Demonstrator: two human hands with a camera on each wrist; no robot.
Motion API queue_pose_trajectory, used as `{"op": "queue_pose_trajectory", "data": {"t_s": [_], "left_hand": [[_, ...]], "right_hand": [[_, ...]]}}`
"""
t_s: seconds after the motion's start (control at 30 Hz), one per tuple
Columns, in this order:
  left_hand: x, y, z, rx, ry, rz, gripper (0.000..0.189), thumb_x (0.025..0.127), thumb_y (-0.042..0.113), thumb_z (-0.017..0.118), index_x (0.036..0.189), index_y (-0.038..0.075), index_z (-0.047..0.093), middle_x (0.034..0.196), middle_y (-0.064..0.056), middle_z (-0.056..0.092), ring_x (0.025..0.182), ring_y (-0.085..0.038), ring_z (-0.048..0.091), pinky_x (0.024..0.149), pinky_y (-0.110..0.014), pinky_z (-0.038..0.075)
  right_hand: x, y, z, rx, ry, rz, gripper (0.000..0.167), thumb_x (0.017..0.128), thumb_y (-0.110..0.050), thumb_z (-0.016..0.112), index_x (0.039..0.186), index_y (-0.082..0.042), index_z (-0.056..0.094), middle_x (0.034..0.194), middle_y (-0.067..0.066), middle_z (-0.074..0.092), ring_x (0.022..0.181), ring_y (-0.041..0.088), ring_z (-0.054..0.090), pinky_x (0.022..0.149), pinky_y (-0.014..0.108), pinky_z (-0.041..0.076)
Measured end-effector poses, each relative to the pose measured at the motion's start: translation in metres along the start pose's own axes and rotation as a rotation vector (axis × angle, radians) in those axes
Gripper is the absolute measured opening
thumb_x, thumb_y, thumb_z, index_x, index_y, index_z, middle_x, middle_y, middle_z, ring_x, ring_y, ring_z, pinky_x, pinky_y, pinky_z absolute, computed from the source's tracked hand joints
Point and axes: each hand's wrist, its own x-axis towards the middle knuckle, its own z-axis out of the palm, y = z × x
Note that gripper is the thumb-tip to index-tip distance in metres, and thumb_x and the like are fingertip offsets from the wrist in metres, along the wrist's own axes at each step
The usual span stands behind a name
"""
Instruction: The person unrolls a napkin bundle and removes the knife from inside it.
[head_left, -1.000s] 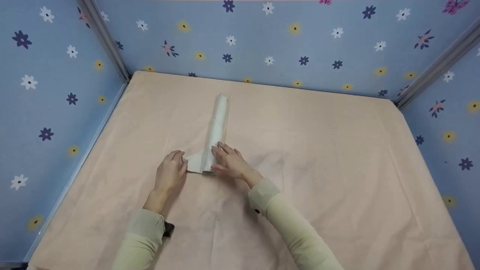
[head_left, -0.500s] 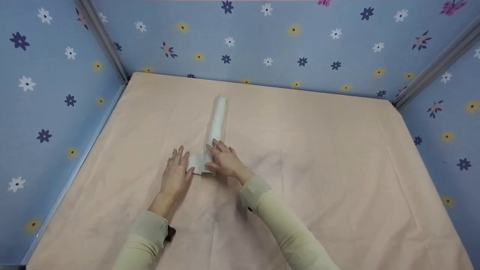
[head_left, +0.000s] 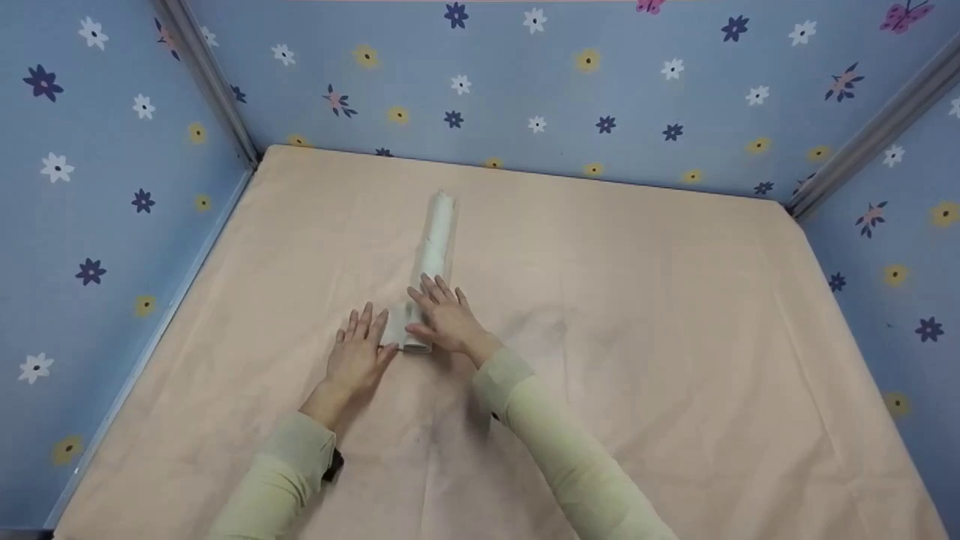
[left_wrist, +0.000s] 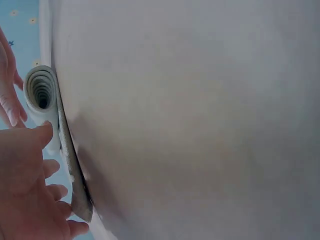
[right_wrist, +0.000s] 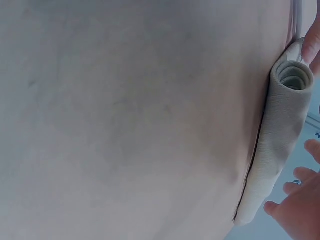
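A pale grey-green mat (head_left: 439, 236) lies rolled into a long tube, pointing away from the person. Its spiral end (left_wrist: 41, 90) shows in the left wrist view, where a loose flap (left_wrist: 75, 185) extends from the roll. My left hand (head_left: 354, 364) lies over the flap's left end with fingers extended, its thumb at the near edge. My right hand (head_left: 450, 322) has its fingers spread over the near part of the roll and covers some of it. In the right wrist view, the roll (right_wrist: 285, 120) runs along beside the right fingers.
A peach cloth (head_left: 637, 337) with light creases covers the table. Blue flowered panels (head_left: 510, 82) enclose its back and sides, with metal posts (head_left: 210, 75) at the corners. A dark object (head_left: 332, 465) sits at the left sleeve cuff.
My left hand has let go of the flap's edge, straightened its fingers and shifted right with the flap's end. The visible flap is shorter. My right hand has slid slightly left and forward.
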Motion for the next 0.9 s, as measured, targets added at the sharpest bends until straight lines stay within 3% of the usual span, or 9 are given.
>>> {"op": "queue_pose_trajectory", "data": {"t_s": [0.33,0.6,0.9], "left_hand": [[0.001,0.001,-0.001,0.024,-0.15,-0.084,0.061,0.094,0.042,0.036,0.143,0.01,0.016,0.146,-0.019,0.006,0.13,-0.043,0.0,0.098,-0.063,0.008],[0.0022,0.0041,0.0,0.036,-0.169,-0.104,0.06,0.094,0.041,0.035,0.143,0.014,0.015,0.147,-0.017,0.003,0.13,-0.043,-0.003,0.098,-0.062,0.007],[0.0021,0.0031,0.003,0.058,-0.175,-0.117,0.061,0.094,0.043,0.034,0.143,0.013,0.014,0.147,-0.017,0.002,0.129,-0.043,-0.003,0.098,-0.063,0.007]], "right_hand": [[0.0022,-0.0036,0.0046,-0.014,-0.043,0.015,0.068,0.087,-0.056,0.04,0.142,-0.024,0.02,0.148,0.006,0.007,0.134,0.027,0.002,0.104,0.05,0.01],[0.0014,-0.0052,0.0063,0.001,-0.112,0.027,0.07,0.085,-0.059,0.04,0.143,-0.028,0.016,0.148,0.007,-0.002,0.133,0.027,-0.005,0.104,0.053,0.006],[0.0012,-0.0053,0.0079,-0.029,-0.13,0.028,0.069,0.084,-0.059,0.042,0.142,-0.028,0.021,0.148,0.006,-0.002,0.133,0.027,-0.003,0.103,0.053,0.007]]}}
